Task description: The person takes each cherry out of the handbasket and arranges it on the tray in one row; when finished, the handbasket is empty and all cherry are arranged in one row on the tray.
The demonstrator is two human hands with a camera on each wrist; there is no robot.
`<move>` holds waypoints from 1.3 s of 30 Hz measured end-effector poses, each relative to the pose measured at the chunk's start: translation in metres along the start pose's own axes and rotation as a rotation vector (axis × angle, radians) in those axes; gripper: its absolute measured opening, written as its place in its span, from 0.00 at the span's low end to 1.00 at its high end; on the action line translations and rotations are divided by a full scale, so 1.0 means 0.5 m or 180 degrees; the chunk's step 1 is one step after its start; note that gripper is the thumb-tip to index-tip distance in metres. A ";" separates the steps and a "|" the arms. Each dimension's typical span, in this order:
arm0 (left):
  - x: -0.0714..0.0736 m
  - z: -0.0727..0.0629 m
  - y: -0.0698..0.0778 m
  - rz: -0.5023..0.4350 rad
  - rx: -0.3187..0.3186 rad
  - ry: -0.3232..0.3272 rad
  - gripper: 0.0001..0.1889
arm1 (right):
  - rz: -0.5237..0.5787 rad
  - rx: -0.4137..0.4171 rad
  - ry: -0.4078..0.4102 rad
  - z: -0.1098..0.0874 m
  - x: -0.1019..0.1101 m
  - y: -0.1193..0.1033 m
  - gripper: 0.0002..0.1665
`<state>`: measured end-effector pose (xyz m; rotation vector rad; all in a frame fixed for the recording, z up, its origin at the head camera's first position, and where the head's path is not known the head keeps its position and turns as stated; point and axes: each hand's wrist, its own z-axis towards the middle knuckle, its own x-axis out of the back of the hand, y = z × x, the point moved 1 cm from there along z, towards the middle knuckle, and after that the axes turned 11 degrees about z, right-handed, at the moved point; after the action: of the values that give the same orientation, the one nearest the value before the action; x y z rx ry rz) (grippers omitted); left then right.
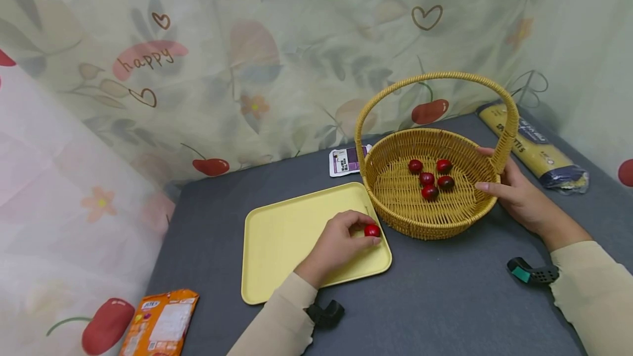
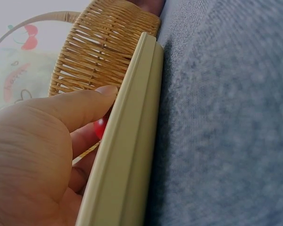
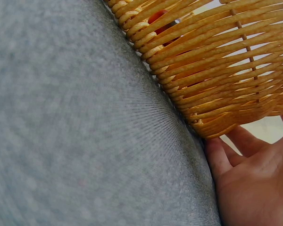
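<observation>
Near the right edge of the yellow tray (image 1: pixel 282 246), my left hand (image 1: pixel 341 240) pinches a dark red cherry (image 1: pixel 372 230) between thumb and fingers. The left wrist view shows the same cherry (image 2: pixel 100 128) partly hidden behind the tray's rim (image 2: pixel 127 136). My right hand (image 1: pixel 519 196) grips the right side of a wicker basket (image 1: pixel 420 227), thumb over its rim and fingers outside. Several cherries (image 1: pixel 427 179) lie on the basket's floor. Seen from the right wrist, that hand (image 3: pixel 259 174) has its fingers against the woven wall (image 3: pixel 217 75).
The basket's tall handle (image 1: pixel 440 76) arches above it. A small white and purple packet (image 1: pixel 344 162) lies behind the tray. To the right is a bag of spaghetti (image 1: pixel 534 147); at the front left, an orange packet (image 1: pixel 160 323). Patterned cloth hangs behind the grey table (image 1: pixel 405 301).
</observation>
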<state>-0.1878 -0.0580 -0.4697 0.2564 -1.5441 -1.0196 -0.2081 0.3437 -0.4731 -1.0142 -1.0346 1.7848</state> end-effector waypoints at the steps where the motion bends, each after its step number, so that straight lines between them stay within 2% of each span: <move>1: 0.000 0.000 0.000 -0.0007 0.0002 0.0002 0.15 | -0.0002 0.0000 0.0001 0.000 0.000 0.000 0.41; 8: 0.005 -0.003 0.000 -0.0096 0.0047 0.0055 0.15 | -0.0055 -0.0029 0.0034 0.000 -0.002 0.000 0.41; 14: 0.009 -0.004 0.000 -0.0431 0.0153 0.0204 0.14 | -0.0063 -0.0033 0.0028 0.000 -0.004 0.000 0.41; 19: 0.015 -0.002 -0.002 -0.0797 0.0294 0.0409 0.23 | -0.0064 -0.0022 0.0044 0.000 -0.004 0.000 0.41; 23: 0.022 0.002 -0.002 -0.1191 0.0282 0.0492 0.31 | -0.0055 -0.0019 0.0053 0.000 -0.005 0.003 0.41; 29: 0.035 0.003 0.017 -0.1464 0.0065 0.0501 0.41 | -0.0069 -0.0012 0.0053 -0.001 -0.005 0.006 0.41; 32: 0.039 0.004 0.033 -0.1524 -0.0097 0.0476 0.39 | -0.0090 -0.0025 0.0056 -0.002 -0.004 0.004 0.41; 36: 0.054 0.012 0.055 -0.1450 -0.0306 0.0463 0.38 | -0.0144 -0.0052 0.0085 -0.001 -0.003 0.001 0.41; 39: 0.072 0.025 0.073 -0.1414 -0.0454 0.0470 0.42 | -0.0161 -0.0059 0.0087 0.000 -0.003 -0.002 0.41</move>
<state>-0.1950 -0.0547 -0.4172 0.5791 -1.2997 -1.4173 -0.2076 0.3426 -0.4719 -1.0124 -1.0525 1.7189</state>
